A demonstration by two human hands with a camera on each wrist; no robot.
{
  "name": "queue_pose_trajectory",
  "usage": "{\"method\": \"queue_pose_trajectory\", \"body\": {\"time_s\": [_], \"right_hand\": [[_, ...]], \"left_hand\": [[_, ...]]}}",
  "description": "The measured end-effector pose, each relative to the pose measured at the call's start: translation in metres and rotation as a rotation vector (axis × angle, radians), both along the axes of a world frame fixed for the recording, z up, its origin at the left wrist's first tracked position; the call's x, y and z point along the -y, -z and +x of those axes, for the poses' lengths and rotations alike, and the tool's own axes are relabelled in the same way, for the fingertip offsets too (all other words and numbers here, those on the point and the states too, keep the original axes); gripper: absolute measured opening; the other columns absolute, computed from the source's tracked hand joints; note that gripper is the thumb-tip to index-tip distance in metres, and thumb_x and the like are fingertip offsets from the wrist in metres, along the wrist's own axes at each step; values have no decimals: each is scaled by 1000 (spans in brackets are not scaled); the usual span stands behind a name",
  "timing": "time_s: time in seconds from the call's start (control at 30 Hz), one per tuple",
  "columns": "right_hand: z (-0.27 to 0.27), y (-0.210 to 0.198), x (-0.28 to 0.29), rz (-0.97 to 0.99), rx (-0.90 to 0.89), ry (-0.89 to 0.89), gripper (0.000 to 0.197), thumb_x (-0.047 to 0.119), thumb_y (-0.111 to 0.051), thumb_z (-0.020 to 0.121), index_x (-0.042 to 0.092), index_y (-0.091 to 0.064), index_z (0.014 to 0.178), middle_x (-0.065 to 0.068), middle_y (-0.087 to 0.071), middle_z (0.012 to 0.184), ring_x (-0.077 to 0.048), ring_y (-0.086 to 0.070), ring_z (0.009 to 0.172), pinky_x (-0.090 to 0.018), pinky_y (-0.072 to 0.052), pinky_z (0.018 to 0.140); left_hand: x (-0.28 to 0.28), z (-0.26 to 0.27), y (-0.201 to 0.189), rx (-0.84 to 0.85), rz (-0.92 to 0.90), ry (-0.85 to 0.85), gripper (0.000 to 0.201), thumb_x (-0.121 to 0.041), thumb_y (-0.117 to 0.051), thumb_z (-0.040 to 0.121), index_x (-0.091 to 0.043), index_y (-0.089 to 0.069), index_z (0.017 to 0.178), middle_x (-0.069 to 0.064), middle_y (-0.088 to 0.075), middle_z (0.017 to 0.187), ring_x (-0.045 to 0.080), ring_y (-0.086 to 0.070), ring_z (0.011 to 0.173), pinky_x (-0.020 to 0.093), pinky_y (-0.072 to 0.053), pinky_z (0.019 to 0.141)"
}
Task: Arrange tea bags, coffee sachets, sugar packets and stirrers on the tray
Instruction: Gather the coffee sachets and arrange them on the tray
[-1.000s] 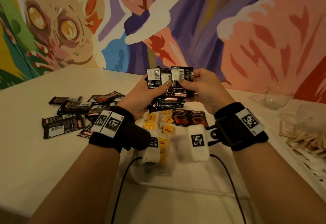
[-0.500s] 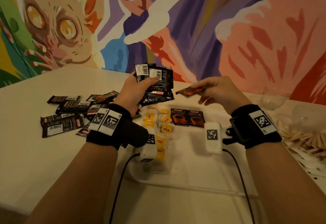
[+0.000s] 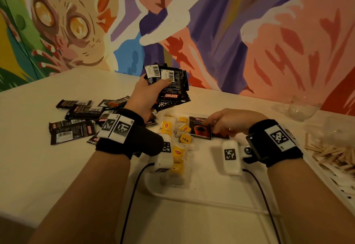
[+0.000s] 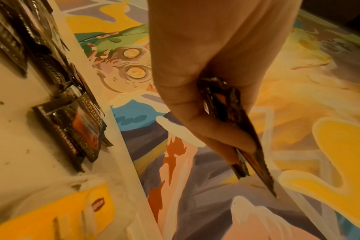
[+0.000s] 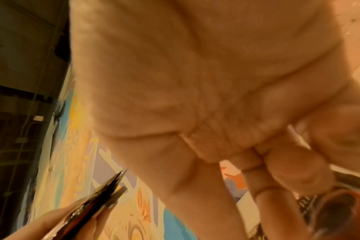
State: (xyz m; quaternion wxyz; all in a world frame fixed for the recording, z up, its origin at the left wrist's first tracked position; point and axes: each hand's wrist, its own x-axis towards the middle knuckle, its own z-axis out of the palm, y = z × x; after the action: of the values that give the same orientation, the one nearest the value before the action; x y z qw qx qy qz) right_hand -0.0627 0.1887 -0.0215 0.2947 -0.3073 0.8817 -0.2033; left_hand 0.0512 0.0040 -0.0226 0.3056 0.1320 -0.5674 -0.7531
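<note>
My left hand (image 3: 146,93) grips a stack of black coffee sachets (image 3: 169,88) upright above the tray's far edge; the left wrist view shows the stack (image 4: 253,154) edge-on between thumb and fingers. My right hand (image 3: 230,122) is down on the white tray (image 3: 192,201), palm down, holding a coffee sachet (image 5: 335,207) flat beside another one with a cup picture (image 3: 199,128). Several yellow-tagged tea bags (image 3: 176,138) lie on the tray's left part. The sachet under my right hand is mostly hidden in the head view.
Several loose coffee sachets (image 3: 76,126) are scattered on the white table to the left. Wooden stirrers (image 3: 334,153) and white packets (image 3: 342,176) lie at the right edge. A clear glass bowl (image 3: 301,109) stands far right near the painted wall.
My right hand took one sachet off the stack, carried it right and lowered it onto the tray. My left hand kept the rest raised.
</note>
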Motion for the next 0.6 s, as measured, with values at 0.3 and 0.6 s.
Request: {"method": "queue_pose_trajectory", "body": {"time_s": [0.3, 0.6], "right_hand": [[21, -29, 3, -582, 34, 104, 31, 39, -42, 97, 19, -56, 116, -3, -62, 97, -15, -60, 78, -26, -50, 68], [42, -27, 23, -902, -76, 251, 25, 4, -73, 76, 2, -59, 96, -24, -66, 96, -35, -68, 87, -44, -58, 70]], "left_hand": [[-11, -2, -1, -23, 21, 123, 40, -5, -58, 90, -9, -50, 129, 14, -65, 115, 29, -65, 102, 42, -55, 85], [-29, -4, 1, -60, -99, 227, 30, -9, -57, 90, -12, -54, 120, 11, -66, 113, 24, -65, 101, 38, -56, 86]]}}
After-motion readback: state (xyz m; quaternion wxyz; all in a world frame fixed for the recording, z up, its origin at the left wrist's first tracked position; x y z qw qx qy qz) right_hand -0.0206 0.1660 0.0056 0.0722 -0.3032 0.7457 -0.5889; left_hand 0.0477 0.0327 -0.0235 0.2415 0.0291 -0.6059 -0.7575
